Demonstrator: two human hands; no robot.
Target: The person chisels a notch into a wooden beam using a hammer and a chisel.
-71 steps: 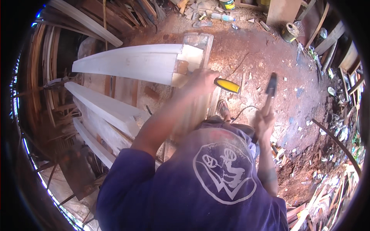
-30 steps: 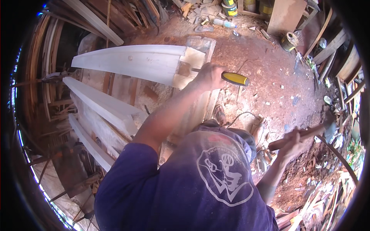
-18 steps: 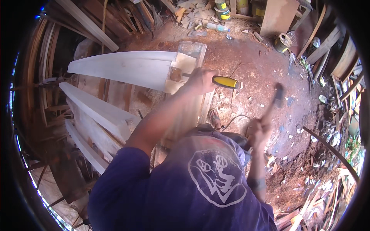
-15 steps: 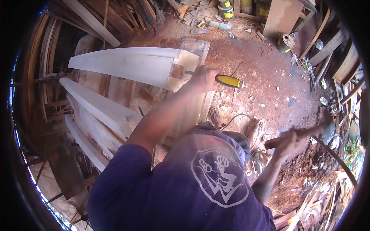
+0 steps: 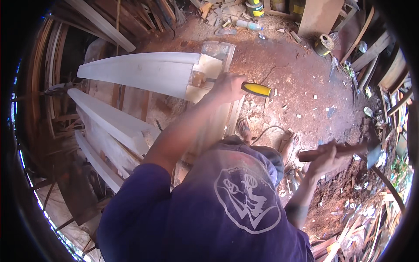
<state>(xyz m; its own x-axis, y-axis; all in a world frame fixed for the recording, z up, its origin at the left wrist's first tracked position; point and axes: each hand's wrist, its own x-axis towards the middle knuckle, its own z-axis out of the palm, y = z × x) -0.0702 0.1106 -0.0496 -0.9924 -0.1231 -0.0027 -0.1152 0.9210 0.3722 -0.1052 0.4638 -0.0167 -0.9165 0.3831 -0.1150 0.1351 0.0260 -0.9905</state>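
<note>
The left hand (image 5: pixel 228 86) is closed around a chisel with a yellow handle (image 5: pixel 256 89); its blade end rests on the cut joint at the end of a long pale wooden plank (image 5: pixel 139 74), where this plank meets an upright pale wooden post (image 5: pixel 213 105). The right hand (image 5: pixel 325 159) is closed around the brown wooden handle of a hammer (image 5: pixel 345 150), held out to the right, well apart from the chisel, with its dark head over the red earth floor (image 5: pixel 305 78). 2 more pale planks (image 5: pixel 111 122) lie below the first one.
</note>
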